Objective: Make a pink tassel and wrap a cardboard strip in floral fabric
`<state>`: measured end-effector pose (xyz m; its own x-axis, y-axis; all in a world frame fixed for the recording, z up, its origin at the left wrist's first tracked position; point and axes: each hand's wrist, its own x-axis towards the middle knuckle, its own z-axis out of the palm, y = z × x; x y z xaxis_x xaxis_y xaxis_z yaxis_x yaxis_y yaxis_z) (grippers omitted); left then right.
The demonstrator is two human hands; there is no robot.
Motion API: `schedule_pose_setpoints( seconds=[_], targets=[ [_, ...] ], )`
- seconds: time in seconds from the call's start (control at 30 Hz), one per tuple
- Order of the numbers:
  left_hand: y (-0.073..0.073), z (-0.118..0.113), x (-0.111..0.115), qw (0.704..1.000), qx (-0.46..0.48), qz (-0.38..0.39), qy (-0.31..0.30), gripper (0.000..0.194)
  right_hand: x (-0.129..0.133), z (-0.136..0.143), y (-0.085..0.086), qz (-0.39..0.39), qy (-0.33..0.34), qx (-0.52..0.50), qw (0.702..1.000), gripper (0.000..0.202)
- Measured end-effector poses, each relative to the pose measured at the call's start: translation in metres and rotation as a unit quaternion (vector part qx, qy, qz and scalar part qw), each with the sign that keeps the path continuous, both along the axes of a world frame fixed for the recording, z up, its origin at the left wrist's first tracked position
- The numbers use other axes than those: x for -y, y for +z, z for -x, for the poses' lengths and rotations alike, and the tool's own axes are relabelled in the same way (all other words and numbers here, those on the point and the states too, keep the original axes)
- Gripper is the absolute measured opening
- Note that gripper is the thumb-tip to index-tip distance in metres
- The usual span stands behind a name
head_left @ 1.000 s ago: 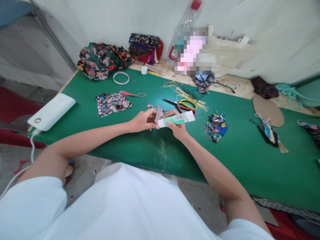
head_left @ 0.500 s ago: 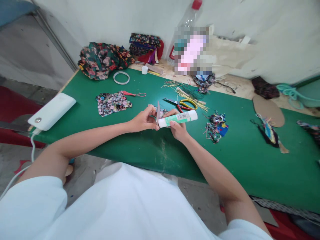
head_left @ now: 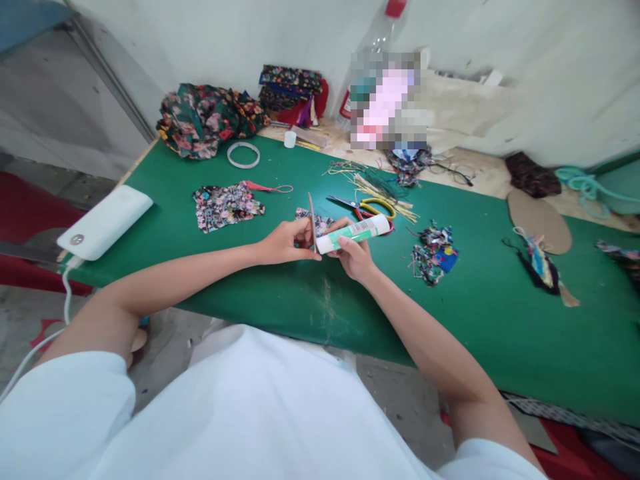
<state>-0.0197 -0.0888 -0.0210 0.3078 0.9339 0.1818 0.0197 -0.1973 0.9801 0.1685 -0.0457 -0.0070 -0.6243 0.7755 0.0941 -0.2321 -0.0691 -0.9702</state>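
Held on edge in my left hand (head_left: 293, 241) is a thin, flat brownish piece (head_left: 313, 217) that looks like cardboard. My right hand (head_left: 356, 257) is closed around a white and green glue stick (head_left: 356, 233), whose left end meets the face of the flat piece. Behind my fingers lies a scrap of floral cloth (head_left: 305, 213), partly hidden. Scissors (head_left: 367, 207) with yellow and red handles rest just beyond the glue stick. To the left, a floral cloth piece (head_left: 223, 208) lies flat with a red cord loop (head_left: 270, 188) at its corner.
A white power bank (head_left: 105, 222) with a cable sits at the left edge. Bundled floral cloth (head_left: 205, 123), a roll of tape (head_left: 243, 155) and a small white cap (head_left: 289, 139) lie at the back. Cloth scraps (head_left: 434, 257) and an oval board (head_left: 540, 223) are to the right.
The glue stick has shifted a little left and down along the flat piece. That piece now stands taller above my left fingers, and more of the floral scrap behind shows.
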Motion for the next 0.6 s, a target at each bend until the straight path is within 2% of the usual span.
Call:
schedule_pose_setpoints(
  seconds=[0.13,0.27,0.6],
  targets=[
    [0.006,0.002,0.002,0.997,0.035,0.045,-0.043,0.059,-0.003,-0.001,-0.003,-0.022,-0.009,0.007,1.0,0.046],
    [0.012,0.003,0.0,0.989,0.091,0.041,-0.104,0.054,-0.007,-0.004,-0.005,-0.06,-0.021,0.02,0.998,0.047],
    [0.011,0.003,-0.006,0.99,0.103,0.047,-0.083,0.049,-0.006,-0.009,0.007,-0.168,-0.029,0.057,0.984,0.046]
  ],
)
